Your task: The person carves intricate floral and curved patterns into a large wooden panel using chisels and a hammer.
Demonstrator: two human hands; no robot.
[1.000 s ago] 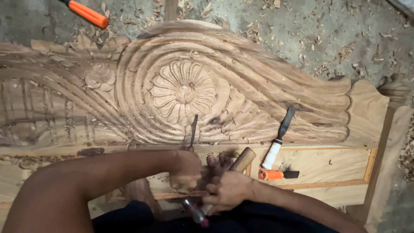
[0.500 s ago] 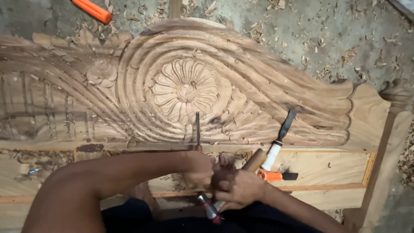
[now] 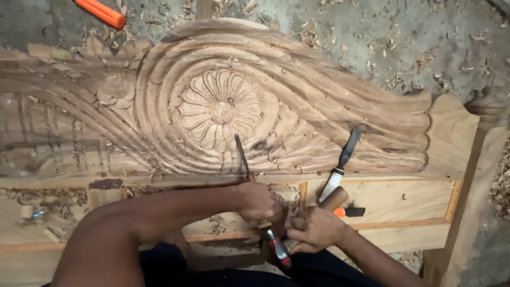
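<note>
A chisel [image 3: 243,155] stands with its tip in the grooves just below the carved flower [image 3: 220,110] on a wooden panel [image 3: 319,106]. The left hand [image 3: 258,203] has its fingers clenched around the chisel. Just right, the right hand [image 3: 314,229] grips a mallet [image 3: 334,199]. Another chisel [image 3: 341,165] lies right, an orange handle [image 3: 100,12] far left
</note>
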